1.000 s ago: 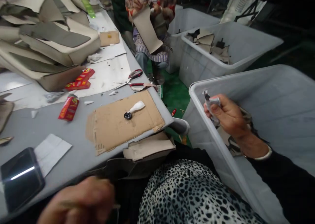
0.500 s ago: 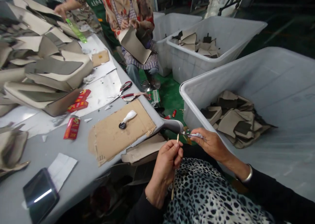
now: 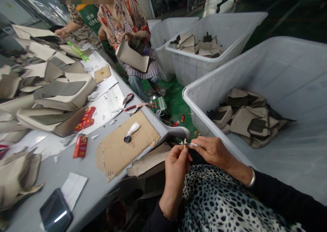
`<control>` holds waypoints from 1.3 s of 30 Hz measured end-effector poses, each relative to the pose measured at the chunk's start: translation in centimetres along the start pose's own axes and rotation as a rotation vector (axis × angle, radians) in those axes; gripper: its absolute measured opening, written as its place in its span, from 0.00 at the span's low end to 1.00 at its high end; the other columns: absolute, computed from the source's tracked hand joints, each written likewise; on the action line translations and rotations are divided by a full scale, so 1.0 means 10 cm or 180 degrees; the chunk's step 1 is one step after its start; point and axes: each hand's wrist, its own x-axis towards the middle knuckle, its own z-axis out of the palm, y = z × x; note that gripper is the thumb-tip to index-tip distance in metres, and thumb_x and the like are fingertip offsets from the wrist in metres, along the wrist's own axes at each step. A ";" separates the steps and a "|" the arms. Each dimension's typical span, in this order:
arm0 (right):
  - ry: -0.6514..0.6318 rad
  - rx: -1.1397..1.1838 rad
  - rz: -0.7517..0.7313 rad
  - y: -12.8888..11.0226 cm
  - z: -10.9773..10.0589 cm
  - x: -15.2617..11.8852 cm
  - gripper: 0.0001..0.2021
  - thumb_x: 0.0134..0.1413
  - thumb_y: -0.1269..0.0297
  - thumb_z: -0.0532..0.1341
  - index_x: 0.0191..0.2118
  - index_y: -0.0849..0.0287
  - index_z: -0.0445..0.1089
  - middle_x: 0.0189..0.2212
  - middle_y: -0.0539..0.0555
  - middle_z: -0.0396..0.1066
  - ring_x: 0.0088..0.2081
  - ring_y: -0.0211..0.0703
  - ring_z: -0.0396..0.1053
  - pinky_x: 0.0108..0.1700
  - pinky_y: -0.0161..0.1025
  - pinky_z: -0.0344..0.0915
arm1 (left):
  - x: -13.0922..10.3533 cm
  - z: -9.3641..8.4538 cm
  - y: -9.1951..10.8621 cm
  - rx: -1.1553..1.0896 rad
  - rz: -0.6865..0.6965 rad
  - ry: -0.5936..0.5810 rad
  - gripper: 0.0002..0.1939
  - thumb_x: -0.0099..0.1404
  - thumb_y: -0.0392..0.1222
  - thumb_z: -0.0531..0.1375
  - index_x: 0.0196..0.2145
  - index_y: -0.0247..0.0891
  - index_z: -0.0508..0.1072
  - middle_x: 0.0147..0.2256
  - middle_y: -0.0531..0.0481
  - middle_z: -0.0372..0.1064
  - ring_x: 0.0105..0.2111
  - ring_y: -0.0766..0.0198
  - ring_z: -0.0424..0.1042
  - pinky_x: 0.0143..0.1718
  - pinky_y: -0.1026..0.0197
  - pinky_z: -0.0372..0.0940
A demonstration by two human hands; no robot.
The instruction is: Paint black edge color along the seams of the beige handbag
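My left hand is closed around a thin light wooden stick, whose tip points up between thumb and finger. My right hand pinches a small tool wrapped in white; its thin dark end meets the stick near the tip. What the tool is, I cannot make out. On the table to the left, a piece of cardboard bears a small black cap with a white piece. A beige piece lies at the table's edge beside my left hand.
Beige pieces are piled on the table, with red-handled scissors, red packets and a phone. Grey bins, the nearest holding beige pieces, stand right. A seated person holds a beige piece; another person stands behind.
My right hand has moved left, bringing the tool's end against the stick's tip. The view has shifted slightly, and the seated person's piece hangs a little differently.
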 end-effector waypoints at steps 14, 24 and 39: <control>0.0091 -0.0159 0.0544 0.15 -0.08 0.08 0.15 0.72 0.57 0.55 0.38 0.54 0.77 0.33 0.53 0.80 0.34 0.44 0.77 0.34 0.37 0.65 | 0.08 0.00 -0.04 0.0549 0.0153 0.0232 0.16 0.63 0.53 0.65 0.29 0.37 0.73 0.23 0.53 0.68 0.17 0.71 0.55 0.19 0.66 0.48; -0.0223 0.0013 0.0478 0.01 0.05 0.06 0.14 0.72 0.57 0.56 0.38 0.55 0.77 0.32 0.52 0.79 0.35 0.44 0.77 0.35 0.37 0.63 | 0.16 0.00 -0.10 0.1100 0.0331 0.0478 0.12 0.66 0.47 0.62 0.30 0.36 0.75 0.24 0.49 0.71 0.19 0.68 0.59 0.21 0.65 0.51; -0.0003 -0.0211 0.0065 0.03 0.02 0.24 0.15 0.72 0.57 0.57 0.37 0.56 0.76 0.29 0.52 0.77 0.30 0.42 0.75 0.33 0.38 0.59 | 0.07 -0.10 -0.09 0.0835 0.0250 0.0652 0.14 0.66 0.51 0.62 0.31 0.37 0.73 0.23 0.52 0.69 0.16 0.70 0.57 0.17 0.67 0.50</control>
